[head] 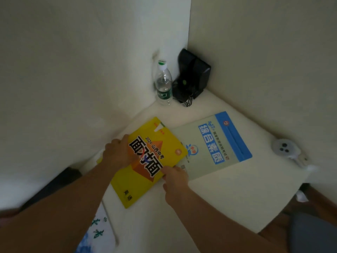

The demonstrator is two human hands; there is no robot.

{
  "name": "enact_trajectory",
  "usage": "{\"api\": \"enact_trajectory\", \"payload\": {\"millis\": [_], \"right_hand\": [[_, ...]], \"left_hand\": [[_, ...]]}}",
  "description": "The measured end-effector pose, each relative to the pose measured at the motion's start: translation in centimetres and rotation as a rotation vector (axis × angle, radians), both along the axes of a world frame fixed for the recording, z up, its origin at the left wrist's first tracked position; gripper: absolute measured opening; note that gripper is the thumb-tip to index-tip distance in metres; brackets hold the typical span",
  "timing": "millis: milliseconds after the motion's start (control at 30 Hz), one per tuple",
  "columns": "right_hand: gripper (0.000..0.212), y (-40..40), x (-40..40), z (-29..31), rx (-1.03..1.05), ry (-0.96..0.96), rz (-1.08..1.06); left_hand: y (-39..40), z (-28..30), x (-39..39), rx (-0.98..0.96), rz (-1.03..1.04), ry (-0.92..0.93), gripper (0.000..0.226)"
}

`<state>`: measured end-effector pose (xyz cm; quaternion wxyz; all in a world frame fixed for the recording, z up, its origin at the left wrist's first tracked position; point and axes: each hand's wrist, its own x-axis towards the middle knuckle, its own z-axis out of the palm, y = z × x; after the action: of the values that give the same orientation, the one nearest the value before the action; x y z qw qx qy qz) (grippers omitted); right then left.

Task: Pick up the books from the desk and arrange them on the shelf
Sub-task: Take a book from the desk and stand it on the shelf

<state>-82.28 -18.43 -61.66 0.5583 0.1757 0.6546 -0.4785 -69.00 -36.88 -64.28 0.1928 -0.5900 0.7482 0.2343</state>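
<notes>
Both hands (145,165) on yellow book (145,172)

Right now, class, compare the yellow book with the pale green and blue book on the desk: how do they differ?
The yellow book has both hands on it, the left hand at its left edge and the right hand at its right edge; the pale green and blue book is untouched. The yellow book overlaps the pale one's left edge. Both lie flat, cover up, on the white desk.
</notes>
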Motion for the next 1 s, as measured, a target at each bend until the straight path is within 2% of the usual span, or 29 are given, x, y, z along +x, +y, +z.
{"api": "enact_trajectory", "payload": {"millis": [100,167,233,300,367,433,533,667,767,867,1000], "right_hand": [[0.019,-1.2,-0.4,0.8,-0.074,-0.085,0.084],[0.024,-1.9,-1.1,1.0,-0.129,-0.036,0.177],[0.03,-2.4,-2.5,1.4,-0.173,0.073,0.201],[0.041,-2.4,-4.9,1.7,-0.236,0.125,0.219],[0.056,-1.7,-8.0,1.9,-0.287,0.152,0.318],[0.056,-0.5,-10.5,2.5,-0.316,0.153,0.454],[0.054,0.9,-11.7,2.9,-0.344,0.151,0.589],[0.07,1.4,-9.9,3.2,-0.463,0.197,0.585],[0.077,1.4,-8.4,3.1,-0.5,0.212,0.628],[0.075,1.2,-6.4,3.0,-0.542,0.198,0.669],[0.067,0.1,-2.7,3.9,-0.623,0.164,0.759]], "left_hand": [[0.6,0.2,-0.4,0.038,0.103,0.098,0.071],[1.2,0.9,-0.9,0.091,0.095,0.174,0.05],[2.1,1.9,-1.6,0.162,0.195,0.335,0.045],[3.1,3.0,-2.1,0.339,0.455,0.616,0.034],[4.2,4.1,-2.1,0.534,0.69,0.873,0.034],[5.4,4.9,-1.7,0.623,0.814,1.011,0.036],[7.5,6.1,-0.9,0.692,0.896,1.081,0.041],[10.4,7.4,0.6,0.78,0.957,1.096,0.047],[11.7,7.7,2.7,0.746,0.961,1.121,0.044],[13.0,8.5,5.6,0.691,1.002,1.124,0.049],[14.9,11.7,9.5,0.54,1.085,1.164,0.046]]}}
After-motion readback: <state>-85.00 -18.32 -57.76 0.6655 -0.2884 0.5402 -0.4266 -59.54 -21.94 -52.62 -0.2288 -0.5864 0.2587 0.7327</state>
